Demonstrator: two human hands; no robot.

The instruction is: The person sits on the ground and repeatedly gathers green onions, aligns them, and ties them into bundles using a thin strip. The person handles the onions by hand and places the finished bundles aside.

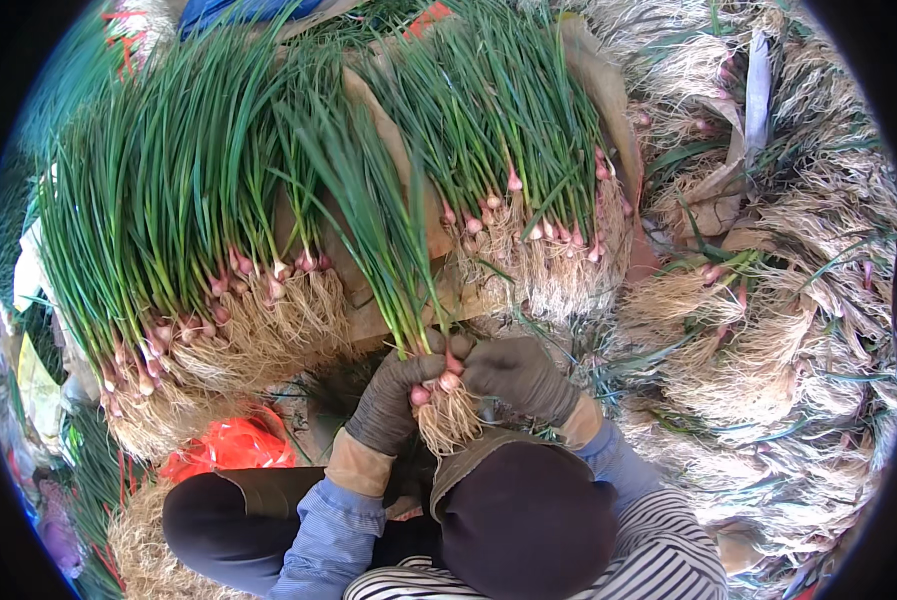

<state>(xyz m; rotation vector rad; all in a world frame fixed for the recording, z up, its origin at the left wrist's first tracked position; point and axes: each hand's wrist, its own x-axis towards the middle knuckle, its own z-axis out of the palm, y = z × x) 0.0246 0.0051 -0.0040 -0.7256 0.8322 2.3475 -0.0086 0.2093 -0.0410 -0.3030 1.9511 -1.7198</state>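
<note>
A small bunch of green garlic plants (399, 277), with pinkish bulbs and pale roots, stands upright before me. My left hand (396, 397), in a dark, dirty work glove, is shut around the stems just above the bulbs. The roots (448, 420) hang below that grip. Against the bunch's right side, the curled fingers of my gloved right hand (523, 379) close at the stem of one plant, above its pink bulb (454, 364). Part of that contact is hidden by the fingers.
Rows of garlic plants lie beyond my hands on the left (178, 187) and right (493, 135), over brown sheeting (373, 315). Red plastic strips (234, 446) are beside my left knee (215, 517). A large heap of rooted plants (756, 375) covers the right side.
</note>
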